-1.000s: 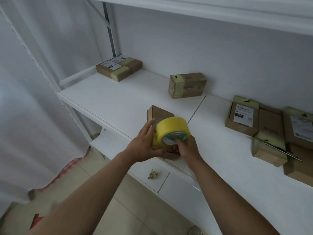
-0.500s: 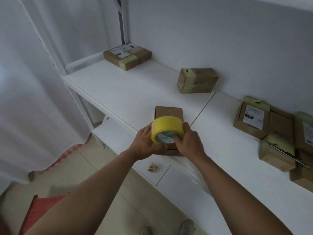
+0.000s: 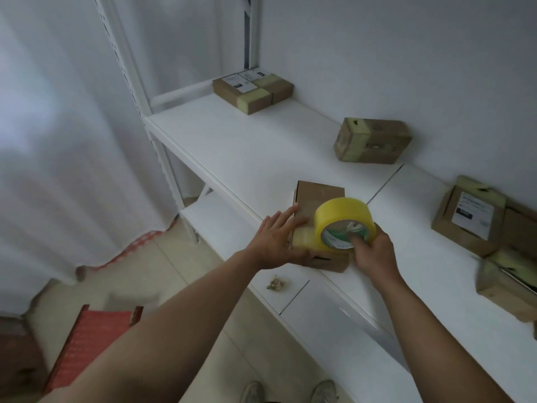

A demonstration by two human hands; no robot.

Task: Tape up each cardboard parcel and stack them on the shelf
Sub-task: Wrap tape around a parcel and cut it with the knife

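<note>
We note brown parcel [image 3: 318,199] lying flat at front edge of white shelf [image 3: 247,146]. Our left hand [image 3: 277,242] rests on parcel's left side, fingers straight and spread, gripping nothing. Our right hand [image 3: 373,250] grips yellow tape roll [image 3: 343,221] over parcel's near end, fingers hooked into core. Pale tape strip [image 3: 303,239] runs from roll across parcel's near edge. Taped parcels [image 3: 252,91] behind parcel, by wall.
</note>
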